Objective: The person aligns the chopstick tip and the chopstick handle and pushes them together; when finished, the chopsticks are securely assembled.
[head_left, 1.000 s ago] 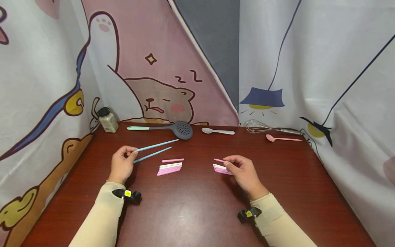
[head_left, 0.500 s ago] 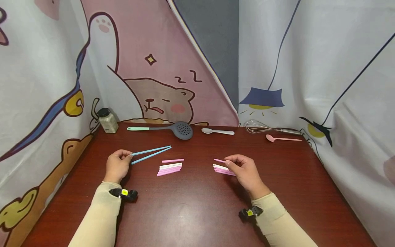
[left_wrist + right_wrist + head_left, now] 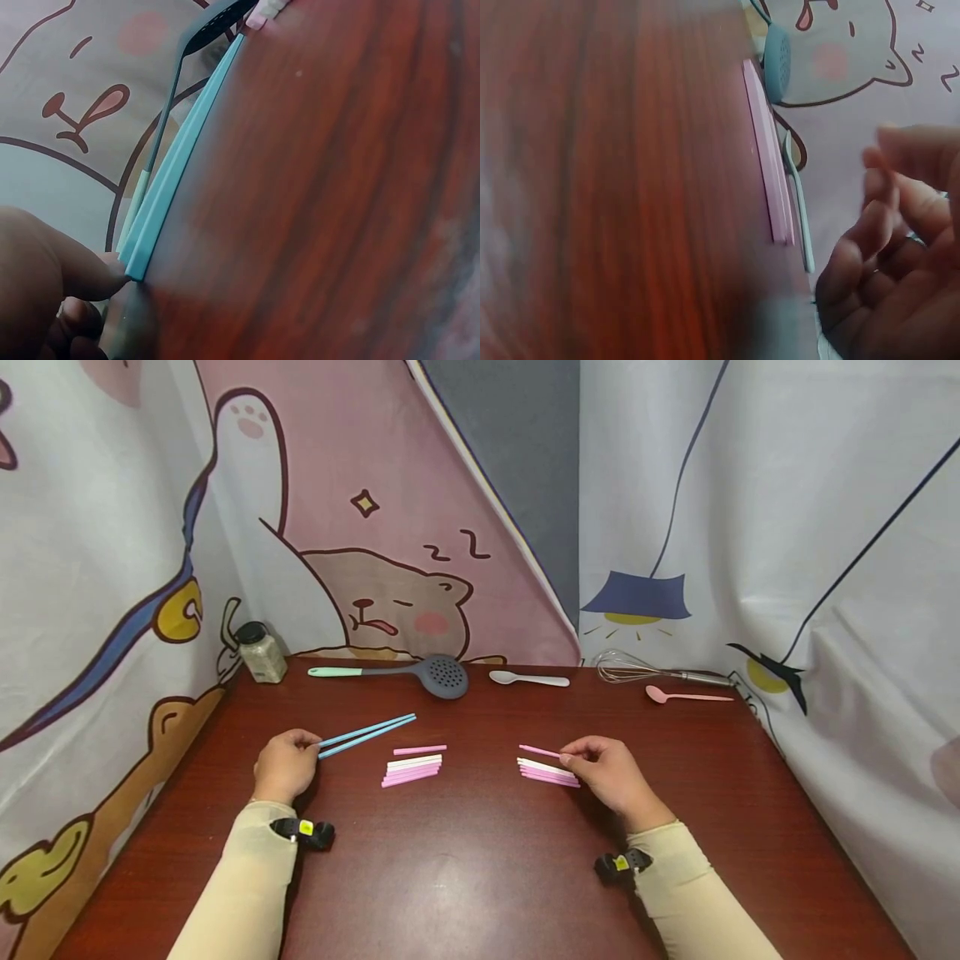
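The left hand (image 3: 283, 766) pinches the near ends of 2 blue sticks (image 3: 367, 734), whose long axes run away to the right; the right hand (image 3: 611, 772), fingers curled, touches a pink stick (image 3: 538, 750) beside the right pile (image 3: 547, 772).

Cartoon curtains (image 3: 360, 527) behind wooden table (image 3: 465, 877)

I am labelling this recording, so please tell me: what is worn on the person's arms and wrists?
Both arms wear long, close-fitting beige sleeves that end at the wrists. Each wrist carries a small black device with a yellow marking: one on the left wrist, one on the right wrist. Both hands are bare.
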Available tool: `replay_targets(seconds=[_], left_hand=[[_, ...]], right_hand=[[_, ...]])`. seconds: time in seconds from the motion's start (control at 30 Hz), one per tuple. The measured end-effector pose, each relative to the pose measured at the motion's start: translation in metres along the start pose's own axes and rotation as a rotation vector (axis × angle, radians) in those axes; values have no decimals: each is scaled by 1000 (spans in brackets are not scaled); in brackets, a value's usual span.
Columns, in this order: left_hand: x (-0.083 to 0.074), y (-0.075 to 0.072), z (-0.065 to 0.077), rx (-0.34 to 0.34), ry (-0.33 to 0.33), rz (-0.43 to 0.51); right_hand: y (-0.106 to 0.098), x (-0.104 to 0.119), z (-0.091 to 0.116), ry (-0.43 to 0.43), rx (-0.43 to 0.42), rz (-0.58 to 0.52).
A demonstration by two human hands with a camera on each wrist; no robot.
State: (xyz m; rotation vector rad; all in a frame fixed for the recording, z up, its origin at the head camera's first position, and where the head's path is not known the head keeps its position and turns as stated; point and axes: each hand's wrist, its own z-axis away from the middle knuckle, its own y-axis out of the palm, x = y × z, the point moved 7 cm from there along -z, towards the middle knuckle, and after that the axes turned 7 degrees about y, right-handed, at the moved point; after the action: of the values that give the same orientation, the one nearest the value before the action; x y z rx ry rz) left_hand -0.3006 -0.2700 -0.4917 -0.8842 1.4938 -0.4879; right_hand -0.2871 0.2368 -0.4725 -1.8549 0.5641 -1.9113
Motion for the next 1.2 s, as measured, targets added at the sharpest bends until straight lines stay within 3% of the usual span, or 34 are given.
replay_targets(seconds=[0.17,0.43,0.57,0.67,0.77,0.87,1.03,1.2], left_hand=[[-2,0,2,19,-16,-2],[-3,0,1,12,0,-5],[-11,2,2,-17,68,18],[-26,7,3,-25,175,64],[-45,18,7,24,279,129],[-63,33,15,116,339,166],[-83,52,28,228,392,117],[-92,61,34,247,413,50]], right_hand=[[0,-6,-1,21,76,115],[1,-12,-1,51,168,185],[3,-13,-1,47,186,184],[4,-14,-1,54,187,178],[3,-16,-1,73,178,174],[3,-18,-2,90,169,175],[3,-19,-3,101,168,192],[5,-17,-3,105,171,215]])
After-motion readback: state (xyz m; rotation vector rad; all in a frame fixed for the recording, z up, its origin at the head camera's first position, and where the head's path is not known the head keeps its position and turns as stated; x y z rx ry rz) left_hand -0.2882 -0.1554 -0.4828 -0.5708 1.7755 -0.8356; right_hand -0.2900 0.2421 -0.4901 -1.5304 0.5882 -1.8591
